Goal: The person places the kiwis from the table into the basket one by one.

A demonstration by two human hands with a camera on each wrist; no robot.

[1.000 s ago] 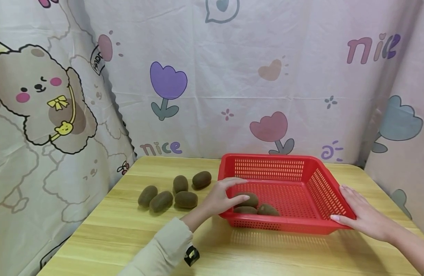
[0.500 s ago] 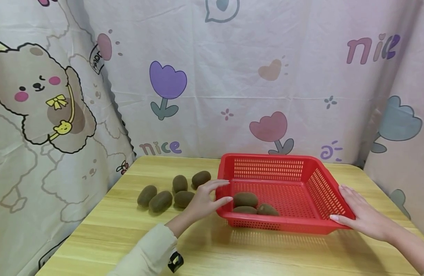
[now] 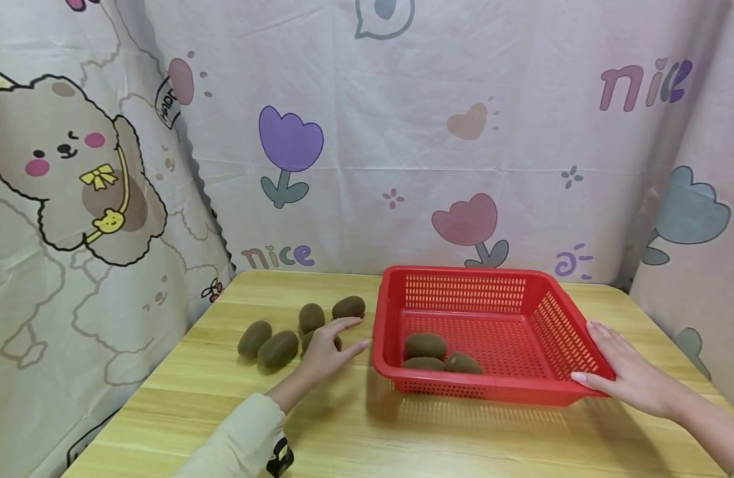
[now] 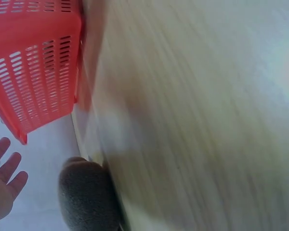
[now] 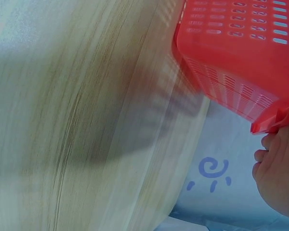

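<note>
My left hand (image 3: 322, 355), its fingers and thumb spread apart and holding nothing, is over the table between the loose kiwis and the red basket (image 3: 474, 381). It partly hides one kiwi (image 3: 337, 343). Another kiwi (image 4: 86, 195) looms close in the left wrist view, near the spread fingers (image 4: 7, 167). Three kiwis (image 3: 425, 346) lie inside the basket at its near left corner. At the basket's near right corner my right hand (image 3: 632, 375) holds the rim, thumb over the front edge and fingers along the right side.
Several kiwis (image 3: 278, 350) lie grouped on the wooden table (image 3: 438, 441), left of the basket. A printed cloth (image 3: 372, 133) hangs behind the table and along both sides.
My left hand has drawn back leftward out of the basket, away from the kiwis inside, to beside the loose ones. My right hand and the basket have stayed put.
</note>
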